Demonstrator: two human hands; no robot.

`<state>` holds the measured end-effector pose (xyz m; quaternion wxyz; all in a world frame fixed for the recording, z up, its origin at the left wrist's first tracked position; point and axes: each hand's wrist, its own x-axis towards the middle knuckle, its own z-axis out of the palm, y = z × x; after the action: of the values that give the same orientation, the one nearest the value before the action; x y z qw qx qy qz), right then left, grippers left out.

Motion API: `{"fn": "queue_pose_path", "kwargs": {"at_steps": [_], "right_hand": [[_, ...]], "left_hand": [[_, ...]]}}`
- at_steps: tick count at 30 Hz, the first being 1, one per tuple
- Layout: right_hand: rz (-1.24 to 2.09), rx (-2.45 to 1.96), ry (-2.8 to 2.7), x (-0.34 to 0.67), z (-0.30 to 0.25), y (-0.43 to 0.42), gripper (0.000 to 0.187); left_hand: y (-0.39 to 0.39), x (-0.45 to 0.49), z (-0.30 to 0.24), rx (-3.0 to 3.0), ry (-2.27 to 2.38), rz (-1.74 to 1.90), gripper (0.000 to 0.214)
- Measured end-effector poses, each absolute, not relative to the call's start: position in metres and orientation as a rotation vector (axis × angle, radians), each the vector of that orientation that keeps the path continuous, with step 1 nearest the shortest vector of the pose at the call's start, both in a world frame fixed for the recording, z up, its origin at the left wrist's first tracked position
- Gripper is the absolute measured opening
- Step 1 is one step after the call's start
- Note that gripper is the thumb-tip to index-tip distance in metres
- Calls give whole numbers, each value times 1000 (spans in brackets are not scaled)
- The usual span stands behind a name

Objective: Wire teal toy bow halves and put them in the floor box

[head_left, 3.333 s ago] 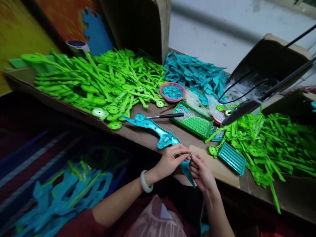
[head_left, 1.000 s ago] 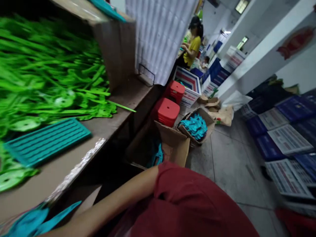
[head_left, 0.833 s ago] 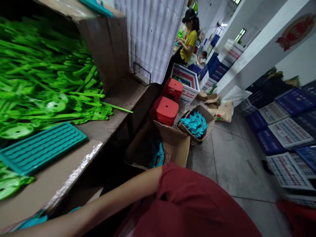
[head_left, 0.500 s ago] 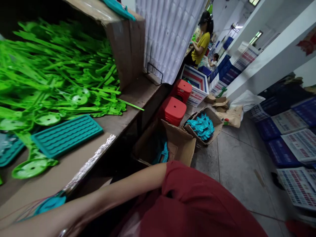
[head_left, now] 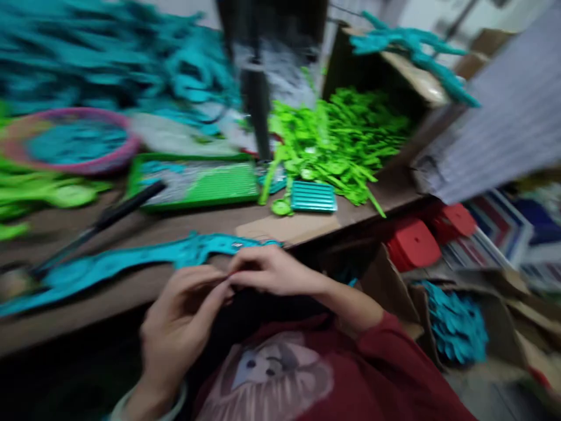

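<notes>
My left hand (head_left: 177, 321) and my right hand (head_left: 272, 270) meet in front of my body at the table's edge. The fingertips of both are pinched together on something too small and blurred to name. Just beyond them lies a long teal plastic part (head_left: 153, 252), stretched along the table edge. Fine wires (head_left: 267, 241) show near its right end, by my right fingers. A screwdriver-like tool with a black handle (head_left: 131, 204) slants over the teal part's left side.
A green tray (head_left: 201, 202) holds small grey and teal pieces. Behind are a pink basket (head_left: 131, 146), piled teal parts (head_left: 109, 58) and bright green parts (head_left: 359, 128) by a cardboard box (head_left: 421, 76). A teal ridged tray (head_left: 313, 197) lies nearby. Red stools (head_left: 414, 244) and a box of teal pieces (head_left: 517, 345) stand right.
My view has swung left from the aisle and floor boxes to the table. Both hands are now in sight, fingertips together; before, mainly one forearm showed.
</notes>
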<state>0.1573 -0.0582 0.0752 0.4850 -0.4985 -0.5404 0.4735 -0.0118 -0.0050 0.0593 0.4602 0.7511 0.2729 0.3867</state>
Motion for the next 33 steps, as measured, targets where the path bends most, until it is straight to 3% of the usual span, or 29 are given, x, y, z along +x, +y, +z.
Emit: {"fn": "queue_pose_path", "kwargs": {"at_steps": [4,10,13,20,23,26,33], "right_hand": [[925,-1286,-1478,154,63,-56,8],[226,-1340,-1892,143,60,-56,23],[29,-1348,-2069,146,60,-57,21],[86,-1464,-1904,170,65,-45,16],[83,-1734,-1728,172,45,-26,19],[63,-1906,-1804,163,15,-15,23],[76,-1720,-1868,152,-13,-26,23]], "left_hand": [[-3,-26,52,1725,847,1066,0],[4,-30,55,1700,928,1115,13],[5,-36,59,1755,895,1121,15],[6,-47,38,1406,890,1018,24],[18,-49,16,1102,1106,1104,40],[34,-49,4,766,1148,1142,39],[46,-46,19,678,980,977,34]]}}
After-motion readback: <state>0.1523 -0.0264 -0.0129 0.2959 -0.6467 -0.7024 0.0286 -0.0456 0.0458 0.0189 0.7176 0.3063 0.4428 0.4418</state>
